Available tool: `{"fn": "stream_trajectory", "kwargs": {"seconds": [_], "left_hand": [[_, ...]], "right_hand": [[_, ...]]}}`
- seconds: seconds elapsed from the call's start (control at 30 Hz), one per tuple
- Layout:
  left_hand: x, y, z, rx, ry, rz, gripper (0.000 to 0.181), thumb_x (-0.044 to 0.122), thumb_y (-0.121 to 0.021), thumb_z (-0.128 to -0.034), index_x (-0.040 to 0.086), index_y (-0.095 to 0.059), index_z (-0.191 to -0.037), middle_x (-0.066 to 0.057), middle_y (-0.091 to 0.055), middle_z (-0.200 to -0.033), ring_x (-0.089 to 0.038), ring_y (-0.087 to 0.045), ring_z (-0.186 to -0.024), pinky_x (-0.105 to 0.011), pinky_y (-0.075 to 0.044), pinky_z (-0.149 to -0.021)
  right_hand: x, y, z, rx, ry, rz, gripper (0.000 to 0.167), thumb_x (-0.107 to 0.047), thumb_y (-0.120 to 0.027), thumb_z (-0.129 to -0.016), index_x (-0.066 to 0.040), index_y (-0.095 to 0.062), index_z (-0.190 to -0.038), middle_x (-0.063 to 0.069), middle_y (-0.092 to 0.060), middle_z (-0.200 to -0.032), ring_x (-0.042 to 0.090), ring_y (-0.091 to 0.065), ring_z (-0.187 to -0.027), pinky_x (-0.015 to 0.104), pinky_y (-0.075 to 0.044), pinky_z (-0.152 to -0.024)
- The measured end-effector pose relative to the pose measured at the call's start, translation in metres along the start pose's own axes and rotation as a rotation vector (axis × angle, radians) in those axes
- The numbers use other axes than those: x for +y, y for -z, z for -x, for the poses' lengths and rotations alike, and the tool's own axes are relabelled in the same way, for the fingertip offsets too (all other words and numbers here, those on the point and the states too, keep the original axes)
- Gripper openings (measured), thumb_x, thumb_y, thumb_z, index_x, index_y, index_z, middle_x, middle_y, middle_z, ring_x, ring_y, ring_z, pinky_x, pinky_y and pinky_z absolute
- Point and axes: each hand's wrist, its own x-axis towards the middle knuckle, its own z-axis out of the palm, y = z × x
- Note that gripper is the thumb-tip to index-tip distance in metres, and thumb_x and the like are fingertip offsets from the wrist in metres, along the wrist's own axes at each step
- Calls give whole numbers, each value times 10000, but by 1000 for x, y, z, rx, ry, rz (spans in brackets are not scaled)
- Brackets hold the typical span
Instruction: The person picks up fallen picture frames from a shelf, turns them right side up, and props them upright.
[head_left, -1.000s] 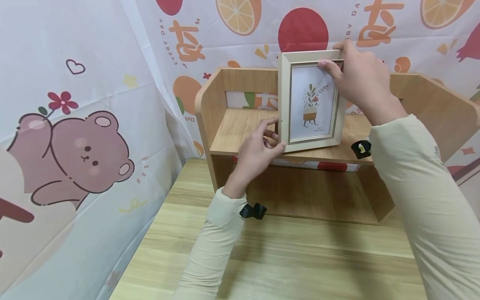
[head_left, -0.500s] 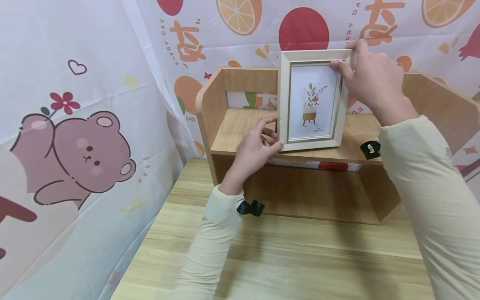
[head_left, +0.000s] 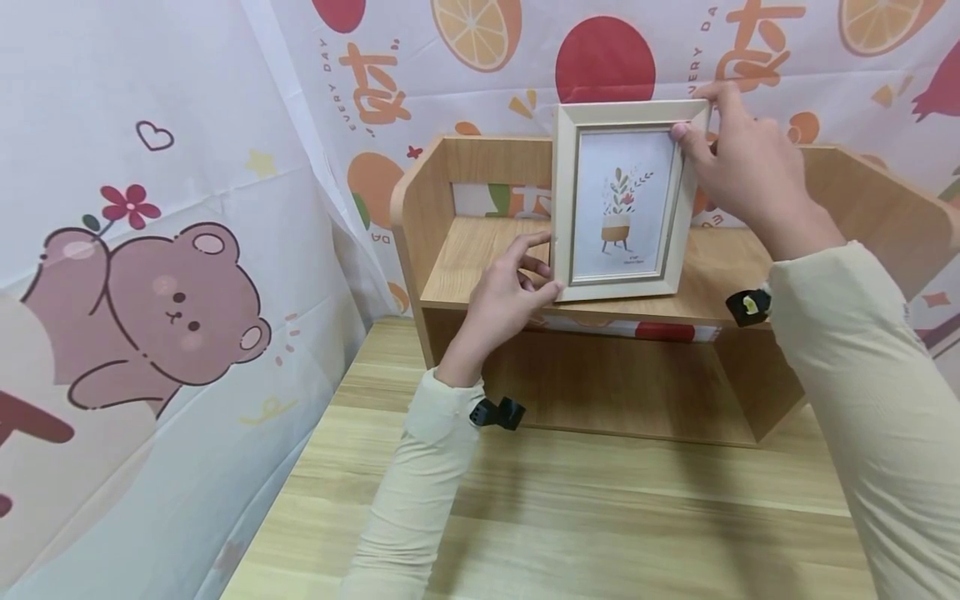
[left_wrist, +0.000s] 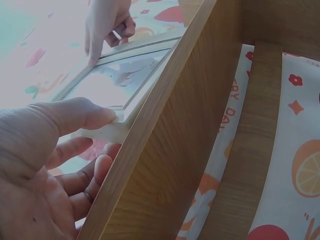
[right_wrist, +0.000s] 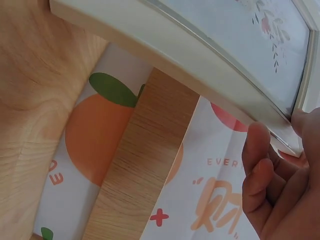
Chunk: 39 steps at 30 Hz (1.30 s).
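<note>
A cream picture frame (head_left: 566,200) with a print of a potted plant stands nearly upright on the upper board of a wooden desktop shelf (head_left: 472,250). At its upper right corner my right hand (head_left: 750,171) grips it, thumb on the front and fingers behind. My left hand (head_left: 502,300) holds the lower left corner, the thumb on the front in the left wrist view, where the picture frame (left_wrist: 115,131) shows close to the board's edge. In the right wrist view the right hand (right_wrist: 285,185) has curled fingers at the picture frame's corner.
The shelf's lower compartment (head_left: 615,383) lies under the upper board. A wood-grain table (head_left: 600,517) extends in front. Behind hangs a fruit-patterned cloth (head_left: 510,100); a bear-printed cloth (head_left: 180,308) covers the left side. Side panels (head_left: 420,217) bound the shelf.
My right hand has shifted rightward along the picture frame's top to its corner. The picture frame has turned to face slightly more forward and moved a little left. The left hand still holds its lower corner.
</note>
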Motion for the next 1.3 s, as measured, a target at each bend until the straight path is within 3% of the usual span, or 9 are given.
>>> {"fn": "stream_trajectory", "kwargs": {"seconds": [0.13,0.5,1.3], "left_hand": [[0,1,0,0,14,-1,579,139,-701,-874,219,-475,-1400,-71,-641,-1034,-193,-582,-767,-245,-464,-631],[1,2,0,24,27,-44,546,160,-679,-893,231,-490,-1399,-52,-640,-1046,-188,-608,-824,-258,-465,-640],[2,2,-1,44,44,-65,521,172,-666,-902,225,-504,-1394,-59,-654,-1054,-189,-617,-834,-268,-455,-617]], "right_hand": [[1,-1,3,2,12,-10,642,-532,-325,-988,-205,-161,-1516,289,-580,-1267,439,-592,-947,414,-354,-617],[0,-2,12,56,13,-9,614,-487,-320,-1002,-176,-168,-1510,284,-583,-1163,402,-556,-897,406,-366,-598],[-5,-2,16,71,-6,-47,606,-479,-326,-1004,-186,-178,-1513,289,-552,-1305,423,-577,-1003,391,-394,-608]]}}
